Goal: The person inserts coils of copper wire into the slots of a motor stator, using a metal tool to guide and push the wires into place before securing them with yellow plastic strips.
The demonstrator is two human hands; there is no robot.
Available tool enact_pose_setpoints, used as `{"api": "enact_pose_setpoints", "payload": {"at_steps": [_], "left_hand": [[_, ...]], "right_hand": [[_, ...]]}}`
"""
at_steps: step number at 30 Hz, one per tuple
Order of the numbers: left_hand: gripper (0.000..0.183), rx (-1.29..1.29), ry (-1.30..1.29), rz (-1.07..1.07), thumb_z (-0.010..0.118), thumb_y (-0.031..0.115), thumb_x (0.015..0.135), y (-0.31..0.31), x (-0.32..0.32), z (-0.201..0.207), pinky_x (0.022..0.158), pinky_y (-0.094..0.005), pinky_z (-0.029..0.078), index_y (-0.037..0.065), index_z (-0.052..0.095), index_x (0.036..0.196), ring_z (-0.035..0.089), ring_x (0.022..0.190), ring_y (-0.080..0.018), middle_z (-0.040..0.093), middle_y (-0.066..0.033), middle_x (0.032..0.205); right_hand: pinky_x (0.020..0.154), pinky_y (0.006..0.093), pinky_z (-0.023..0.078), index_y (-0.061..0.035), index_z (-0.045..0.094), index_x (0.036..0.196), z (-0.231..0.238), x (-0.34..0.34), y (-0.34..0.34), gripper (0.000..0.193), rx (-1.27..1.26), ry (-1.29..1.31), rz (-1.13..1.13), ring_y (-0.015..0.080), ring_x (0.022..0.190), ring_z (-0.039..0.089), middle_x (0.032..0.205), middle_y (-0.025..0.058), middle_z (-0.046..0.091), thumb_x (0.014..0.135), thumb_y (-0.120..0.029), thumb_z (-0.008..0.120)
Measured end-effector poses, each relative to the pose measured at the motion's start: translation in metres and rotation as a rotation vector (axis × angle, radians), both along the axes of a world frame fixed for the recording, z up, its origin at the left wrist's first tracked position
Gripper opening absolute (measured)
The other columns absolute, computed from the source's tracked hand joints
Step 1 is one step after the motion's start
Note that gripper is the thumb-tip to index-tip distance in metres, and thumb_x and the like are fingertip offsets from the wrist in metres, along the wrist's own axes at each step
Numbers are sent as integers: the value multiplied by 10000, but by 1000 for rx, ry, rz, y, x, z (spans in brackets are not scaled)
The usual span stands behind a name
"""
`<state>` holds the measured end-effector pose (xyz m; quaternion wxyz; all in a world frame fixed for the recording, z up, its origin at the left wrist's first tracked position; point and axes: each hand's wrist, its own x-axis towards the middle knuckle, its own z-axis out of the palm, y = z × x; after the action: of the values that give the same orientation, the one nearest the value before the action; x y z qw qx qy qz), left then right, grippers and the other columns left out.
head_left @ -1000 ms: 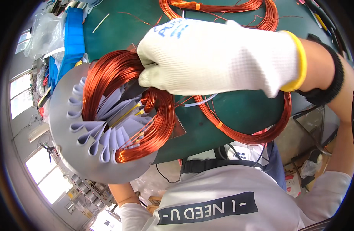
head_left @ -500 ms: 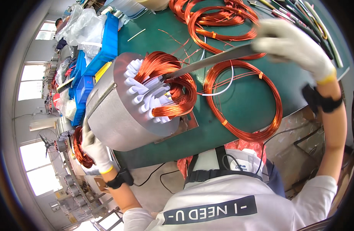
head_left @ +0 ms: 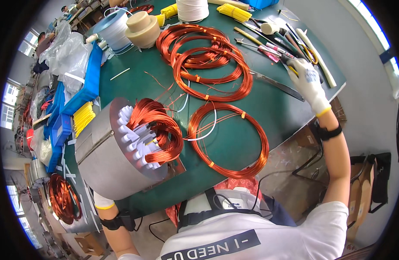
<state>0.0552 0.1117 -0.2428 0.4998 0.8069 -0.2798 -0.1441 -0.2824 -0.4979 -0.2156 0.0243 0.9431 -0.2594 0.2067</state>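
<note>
Currently, right hand [head_left: 308, 80]: in a white glove with a yellow cuff, at the far right of the green table [head_left: 290, 117], its fingers bent down over the hand tools [head_left: 290, 41]; whether they pinch one, I cannot tell.
Left hand [head_left: 103, 202]: gloved too, at the near left, mostly hidden behind the metal cylinder [head_left: 108, 160]; I cannot tell how its fingers stand.
Cylinder: on the left of the table, lying on its side, its open end turned to the right.
Cylinder's end: white paper loops [head_left: 132, 141] stick out around the opening, and a thick copper wire bundle [head_left: 145, 113] bulges from it.
Long blade [head_left: 279, 85]: flat on the table, just left of the right hand.
Wire rings: one [head_left: 264, 147] lies right of the cylinder, tied with orange tape; several more [head_left: 248, 86] overlap beyond it.
Left edge: blue bins [head_left: 93, 73] and a bundle of yellow sticks [head_left: 83, 119], beyond the cylinder.
Far edge: a white spool [head_left: 193, 9] stands upright.
</note>
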Motion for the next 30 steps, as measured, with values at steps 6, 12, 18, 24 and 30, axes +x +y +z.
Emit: {"api": "enact_pose_setpoints", "payload": {"at_steps": [6, 12, 18, 24, 30], "left_hand": [[647, -53, 95, 72, 659, 366, 980, -19, -16, 22, 1057, -345, 435, -21, 471, 1462, 564, 1225, -204, 594, -117, 1362], [633, -101, 187, 179, 666, 351, 975, -26, -31, 31, 1031, -338, 446, -21, 476, 1451, 568, 1188, -193, 602, -108, 1329], [619, -119, 205, 222, 672, 335, 971, -36, -38, 39, 1005, -332, 457, -20, 482, 1440, 573, 1151, -181, 609, -99, 1296], [606, -130, 216, 230, 679, 320, 966, -41, -35, 40, 979, -325, 469, -19, 487, 1429, 577, 1114, -170, 616, -90, 1263], [592, -143, 234, 230, 686, 305, 962, -52, -25, 37, 953, -319, 480, -19, 492, 1418, 581, 1077, -158, 623, -81, 1230]], "right_hand": [[977, 470, 515, -88, 666, 1276, 0, 70, -46, 429, -24, 409, -119, 398, 1131, 639, 1151, 209, 682, 850, -56, 638], [932, 420, 524, -57, 696, 1253, 65, 40, 16, 380, -6, 225, 157, 379, 1025, 665, 1059, 187, 709, 906, -8, 550], [641, 361, 530, -165, 722, 1299, 84, 57, 139, 478, 362, 164, 693, 252, 724, 646, 846, 69, 680, 846, -22, 669], [474, 351, 368, -323, 772, 1029, 80, 108, 177, 302, -183, 108, 777, 190, 570, 500, 633, -17, 423, 739, -304, 853], [451, 344, 348, -243, 714, 744, 73, 110, 182, 245, -224, 110, 721, 163, 510, 449, 607, -21, 369, 763, -440, 857]]}}
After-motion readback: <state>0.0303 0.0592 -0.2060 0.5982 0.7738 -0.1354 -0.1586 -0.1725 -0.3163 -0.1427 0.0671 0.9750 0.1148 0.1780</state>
